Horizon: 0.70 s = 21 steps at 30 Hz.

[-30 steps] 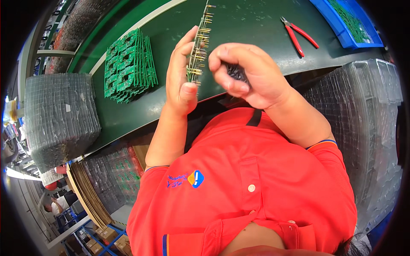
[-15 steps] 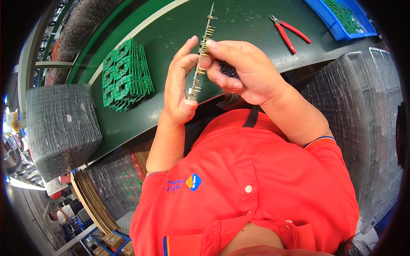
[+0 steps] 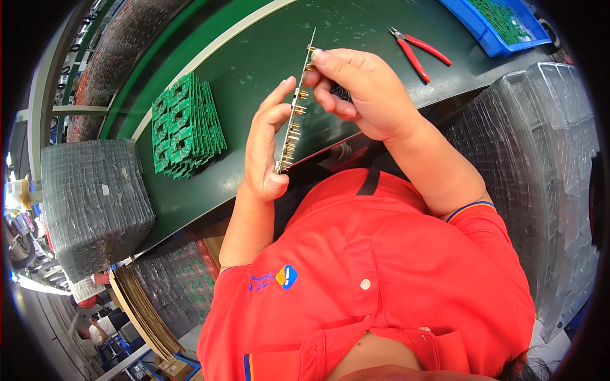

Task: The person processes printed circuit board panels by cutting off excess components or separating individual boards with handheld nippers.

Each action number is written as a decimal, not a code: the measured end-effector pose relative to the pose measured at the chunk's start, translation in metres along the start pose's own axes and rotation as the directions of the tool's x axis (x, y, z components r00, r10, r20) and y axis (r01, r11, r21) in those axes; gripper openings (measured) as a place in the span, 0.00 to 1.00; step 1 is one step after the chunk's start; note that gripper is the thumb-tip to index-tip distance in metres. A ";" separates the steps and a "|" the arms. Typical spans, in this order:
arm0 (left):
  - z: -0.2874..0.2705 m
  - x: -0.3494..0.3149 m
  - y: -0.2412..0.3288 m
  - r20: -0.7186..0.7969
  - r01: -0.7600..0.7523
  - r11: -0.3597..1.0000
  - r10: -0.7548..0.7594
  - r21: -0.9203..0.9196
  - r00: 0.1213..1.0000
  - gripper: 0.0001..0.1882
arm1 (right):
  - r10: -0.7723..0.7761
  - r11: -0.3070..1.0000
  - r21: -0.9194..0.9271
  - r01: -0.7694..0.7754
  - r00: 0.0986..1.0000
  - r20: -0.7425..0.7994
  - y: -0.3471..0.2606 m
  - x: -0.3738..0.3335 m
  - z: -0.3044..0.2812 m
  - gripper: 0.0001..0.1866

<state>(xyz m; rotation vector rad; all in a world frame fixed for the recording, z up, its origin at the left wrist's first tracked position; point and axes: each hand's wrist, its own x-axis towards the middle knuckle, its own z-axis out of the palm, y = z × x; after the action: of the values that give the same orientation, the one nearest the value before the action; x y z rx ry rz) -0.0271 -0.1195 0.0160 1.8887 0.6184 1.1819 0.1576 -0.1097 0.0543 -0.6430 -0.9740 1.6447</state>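
My left hand (image 3: 264,143) grips a thin circuit board (image 3: 294,120) by its edge and tilts it nearly upright, seen edge-on. Rows of brassy pins stick out from the board's right side. At its upper end, the thumb and fingertips of my right hand (image 3: 365,89) pinch at the pins; whatever tiny part lies between them is hidden. Small black pieces (image 3: 341,92) sit in the curled fingers of that same right hand. On the bench to the left stands a stack of green circuit boards (image 3: 187,127).
The green bench (image 3: 248,57) carries red-handled cutters (image 3: 419,54) and a blue tray (image 3: 492,38) of green boards at the right. Clear plastic trays are piled at the left (image 3: 95,200) and right (image 3: 530,159). Cardboard sheets (image 3: 143,311) stand below the bench.
My right hand has moved up along the board to its upper end. The board has dropped slightly in view, and more of its pins show.
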 end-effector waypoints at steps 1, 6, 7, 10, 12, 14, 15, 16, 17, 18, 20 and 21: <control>0.001 -0.002 0.000 -0.006 0.021 1.000 -0.021 -0.012 1.000 0.48 | -0.001 1.000 0.000 0.001 1.000 0.001 0.000 0.000 0.000 0.14; -0.004 -0.007 -0.001 -0.019 0.111 0.993 -0.112 -0.049 0.993 0.47 | 0.088 0.983 0.165 -0.086 0.996 -0.005 -0.006 -0.001 -0.007 0.14; -0.006 -0.009 0.000 -0.014 0.094 0.996 -0.094 0.000 0.995 0.47 | 0.079 0.985 0.154 -0.078 0.997 -0.004 -0.005 -0.001 -0.008 0.14; -0.003 0.003 -0.005 0.075 0.011 0.998 -0.007 -0.054 0.997 0.47 | 0.163 0.963 0.224 -0.149 0.986 -0.044 -0.010 0.005 -0.016 0.15; -0.004 0.005 -0.011 0.143 -0.033 0.995 0.047 -0.094 0.989 0.46 | 0.176 0.967 0.195 -0.166 0.984 -0.034 -0.011 0.006 -0.018 0.14; -0.004 0.002 -0.013 0.102 -0.068 0.988 0.082 -0.135 0.991 0.46 | 0.207 0.954 0.221 -0.203 0.978 0.002 -0.012 0.006 -0.016 0.12; -0.003 -0.001 -0.010 0.052 -0.002 0.984 0.011 -0.178 0.999 0.47 | 0.224 0.927 0.293 -0.234 0.972 0.066 -0.010 0.007 -0.018 0.12; -0.002 -0.005 -0.007 0.009 0.062 0.972 -0.062 -0.226 0.998 0.47 | 0.235 0.895 0.357 -0.267 0.963 0.131 -0.009 0.010 -0.021 0.11; -0.006 -0.010 -0.008 0.001 0.108 0.953 -0.112 -0.285 0.994 0.50 | 0.264 0.848 0.433 -0.305 0.952 0.154 -0.012 0.015 -0.024 0.10; -0.011 -0.016 -0.010 0.002 0.155 0.927 -0.164 -0.342 0.986 0.53 | 0.287 0.793 0.508 -0.338 0.941 0.178 -0.015 0.020 -0.028 0.10; -0.022 -0.033 -0.025 -0.076 0.060 0.839 -0.119 -0.540 0.990 0.50 | 0.239 0.703 0.638 -0.314 0.949 0.203 -0.031 0.045 -0.052 0.10; -0.028 -0.037 -0.026 -0.083 0.035 0.824 -0.099 -0.565 0.992 0.48 | 0.176 0.724 0.642 -0.252 0.967 0.182 -0.048 0.059 -0.066 0.09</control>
<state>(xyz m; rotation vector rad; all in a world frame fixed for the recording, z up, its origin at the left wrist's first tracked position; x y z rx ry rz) -0.0679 -0.1221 -0.0170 1.2948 0.3320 1.2589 0.2186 -0.0299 0.0642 -0.1741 -0.3233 2.0910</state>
